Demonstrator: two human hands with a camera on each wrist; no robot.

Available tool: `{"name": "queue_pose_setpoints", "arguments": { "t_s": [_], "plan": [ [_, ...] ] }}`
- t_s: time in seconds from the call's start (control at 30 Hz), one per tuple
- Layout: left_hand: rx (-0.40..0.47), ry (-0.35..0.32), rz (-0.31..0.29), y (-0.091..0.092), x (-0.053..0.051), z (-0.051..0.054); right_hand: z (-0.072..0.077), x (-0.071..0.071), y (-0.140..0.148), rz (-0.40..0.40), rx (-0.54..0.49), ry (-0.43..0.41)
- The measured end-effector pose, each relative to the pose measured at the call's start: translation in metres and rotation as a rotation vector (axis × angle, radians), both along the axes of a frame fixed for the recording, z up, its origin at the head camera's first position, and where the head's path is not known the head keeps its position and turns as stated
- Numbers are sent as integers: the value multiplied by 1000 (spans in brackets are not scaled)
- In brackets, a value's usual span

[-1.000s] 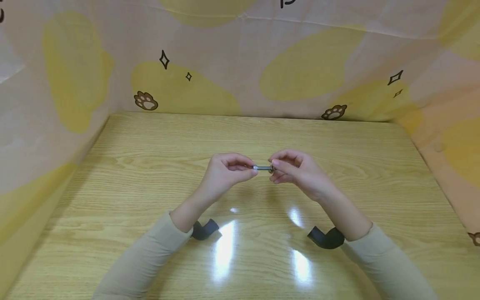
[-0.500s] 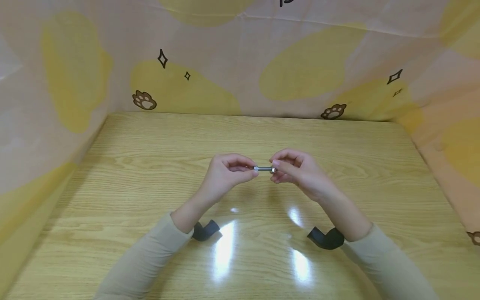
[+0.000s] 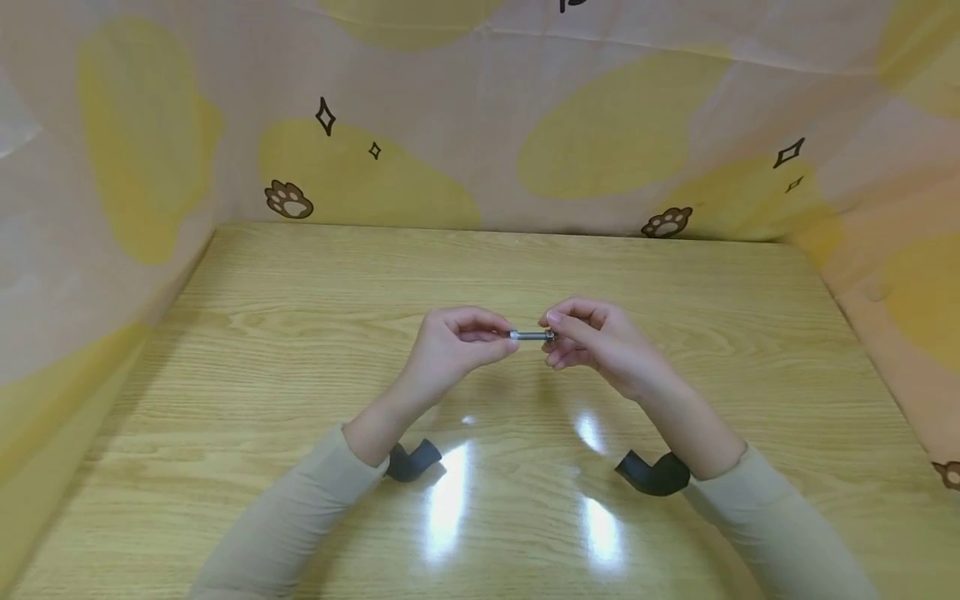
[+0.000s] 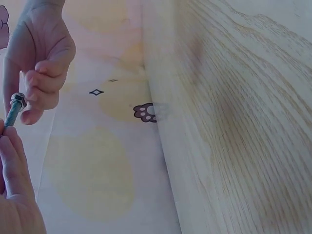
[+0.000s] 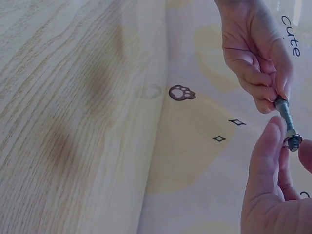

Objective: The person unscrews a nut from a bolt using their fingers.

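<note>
My left hand (image 3: 461, 342) pinches the head end of a silver bolt (image 3: 532, 336), which lies about level above the table. At the bolt's other end, my right hand (image 3: 600, 342) has its thumb and fingers curled round a nut (image 3: 551, 336). The right wrist view shows the nut (image 5: 293, 141) near the threaded tip, between the right hand's (image 5: 268, 195) thumb and fingers, while the left hand (image 5: 256, 53) grips the head end. In the left wrist view the nut (image 4: 18, 100) sits on the threaded shank (image 4: 11, 116), beside the right fingers.
A wood-grain table (image 3: 337, 275) spreads beneath both hands. Patterned cloth (image 3: 495, 125) with yellow patches and paw prints stands behind it and at both sides. Dark curved pieces lie by each wrist, one left (image 3: 414, 461) and one right (image 3: 652, 473). Light glares off the tabletop.
The right thumb has moved slightly up at the nut, and the right fingers have shifted a little. The bolt and left hand have edged slightly right.
</note>
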State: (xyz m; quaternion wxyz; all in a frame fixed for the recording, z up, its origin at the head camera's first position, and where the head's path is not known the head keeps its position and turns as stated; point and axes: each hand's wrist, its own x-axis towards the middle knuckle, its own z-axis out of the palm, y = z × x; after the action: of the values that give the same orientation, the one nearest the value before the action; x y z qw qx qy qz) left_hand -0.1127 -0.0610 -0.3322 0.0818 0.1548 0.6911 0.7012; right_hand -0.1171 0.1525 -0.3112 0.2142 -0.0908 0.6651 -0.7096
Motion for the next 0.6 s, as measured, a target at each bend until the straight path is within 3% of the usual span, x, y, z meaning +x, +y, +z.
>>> {"name": "queue_pose_setpoints", "arguments": {
  "t_s": [0.27,0.5,0.6],
  "plan": [
    [11,0,-2,-1,0,0,-4,0,4,24,-6,71],
    [10,-1,-5,-2,0,1,-1,1,3,19,-13,-24],
    [10,6,-8,-2,1,2,-1,2,3,24,-39,-19]
  ]
}}
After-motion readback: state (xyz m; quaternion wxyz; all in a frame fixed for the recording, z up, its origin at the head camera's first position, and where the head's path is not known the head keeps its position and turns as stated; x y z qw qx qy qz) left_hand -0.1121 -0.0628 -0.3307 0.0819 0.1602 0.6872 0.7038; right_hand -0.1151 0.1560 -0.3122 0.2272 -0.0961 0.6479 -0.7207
